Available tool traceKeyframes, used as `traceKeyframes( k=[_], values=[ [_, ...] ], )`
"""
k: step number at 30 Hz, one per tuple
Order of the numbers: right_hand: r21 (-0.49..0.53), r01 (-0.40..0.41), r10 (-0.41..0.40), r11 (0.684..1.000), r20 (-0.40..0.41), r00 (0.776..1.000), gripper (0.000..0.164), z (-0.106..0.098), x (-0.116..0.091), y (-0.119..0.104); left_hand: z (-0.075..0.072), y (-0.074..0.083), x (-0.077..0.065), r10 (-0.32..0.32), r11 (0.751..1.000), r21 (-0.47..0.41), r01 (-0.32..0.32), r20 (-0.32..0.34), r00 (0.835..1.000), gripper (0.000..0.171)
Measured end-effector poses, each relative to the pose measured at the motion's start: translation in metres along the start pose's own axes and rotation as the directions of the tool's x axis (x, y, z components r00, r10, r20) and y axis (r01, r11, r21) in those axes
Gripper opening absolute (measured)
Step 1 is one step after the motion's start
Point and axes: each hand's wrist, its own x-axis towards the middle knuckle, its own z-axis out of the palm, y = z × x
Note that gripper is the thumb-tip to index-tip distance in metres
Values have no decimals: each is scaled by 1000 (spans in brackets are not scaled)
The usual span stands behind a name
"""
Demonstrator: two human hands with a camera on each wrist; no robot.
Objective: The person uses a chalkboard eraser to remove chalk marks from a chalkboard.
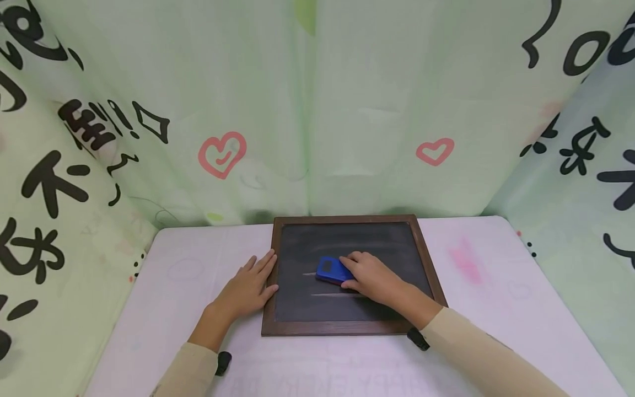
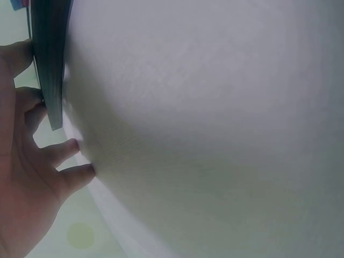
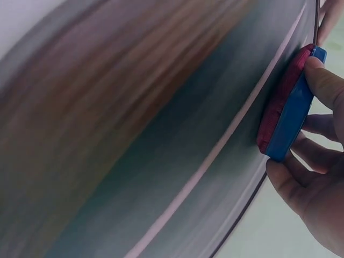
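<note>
A framed blackboard (image 1: 307,309) lies flat on the table, its wooden frame dark brown. My right hand (image 1: 372,278) grips a blue chalkboard eraser (image 1: 331,270) over the middle of the board. In the right wrist view the eraser (image 3: 293,107) shows a red felt underside facing the board, with thumb and fingers on its blue body. A chalk line (image 3: 199,174) runs beside it; in the head view another short line meets the eraser's left end. My left hand (image 1: 248,286) rests at the board's left edge, fingers spread, with thumb and fingertips touching the frame (image 2: 51,59).
The white table (image 1: 198,264) extends on both sides of the board, with a pink smudge (image 1: 466,262) at the right. A pale green curtain (image 1: 357,110) printed with hearts and black characters hangs behind and at both sides.
</note>
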Motion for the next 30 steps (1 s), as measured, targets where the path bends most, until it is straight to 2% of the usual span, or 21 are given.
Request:
traceKeyframes(
  k=[9, 20, 30],
  values=[
    [-11, 26, -26, 1000, 6, 1000, 65, 3, 26, -25, -4, 2, -1, 3, 1000, -18, -3, 0, 1000, 70],
    [-73, -15, 18, 997, 36, 999, 63, 6, 57, -53, 0, 0, 1, -4, 1000, -5, 4, 8, 1000, 73],
    [-181, 38, -29, 983, 53, 998, 60, 5, 66, -72, -1, 0, 0, -14, 1000, -14, 14, 11, 1000, 73]
  ],
)
